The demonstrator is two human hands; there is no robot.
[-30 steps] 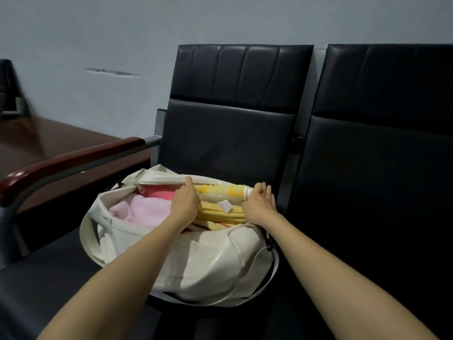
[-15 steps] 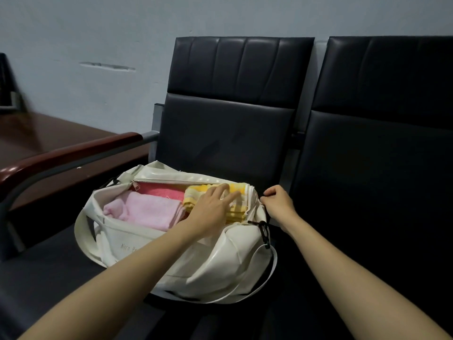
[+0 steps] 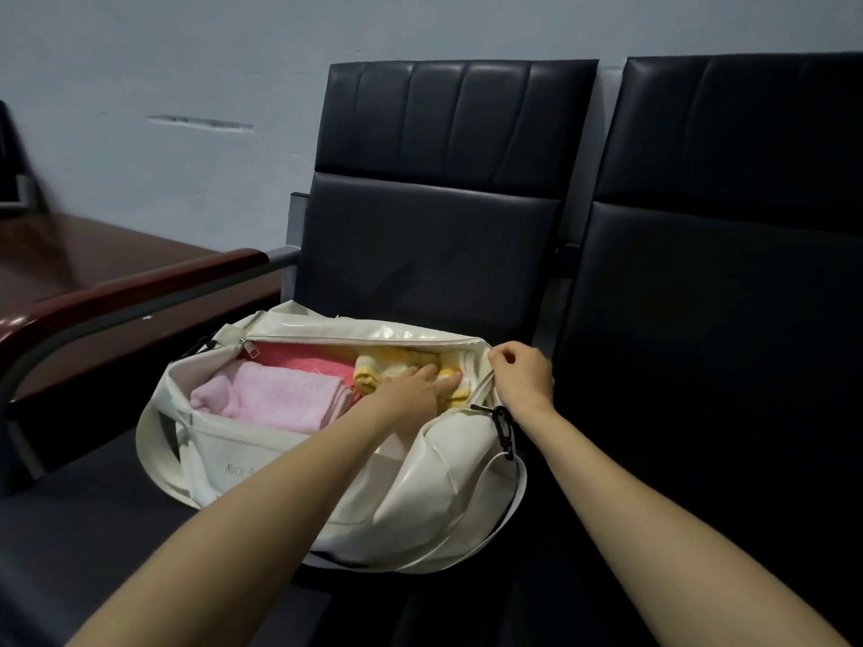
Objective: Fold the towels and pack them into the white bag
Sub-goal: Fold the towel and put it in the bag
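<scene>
The white bag (image 3: 420, 497) sits on the black chair seat (image 3: 84, 530) with its zip wide open along the top, and I can see three folded towels inside. My left grip (image 3: 413, 389) reaches in over the near wall of the bag. It lies flat, fingers straight, pressing on the yellow towel (image 3: 373, 368), which fills the end of the bag under and just beyond that grip. To the left of it lies the pale pink towel (image 3: 280, 396), touching the near wall. Behind that, against the far wall, is the deeper pink towel (image 3: 299, 359). My right grip (image 3: 520, 373) is just to the right of the left one, fingers curled, pinching the bag's rim where the two zip lines meet at its end. Below that grip a black clip (image 3: 505, 427) hangs at the bag's corner, joined to a white strap (image 3: 516, 495). Far to the left of both grips runs a reddish-brown armrest (image 3: 140, 291), and to the right of the right grip stands a second black chair (image 3: 724, 319).
</scene>
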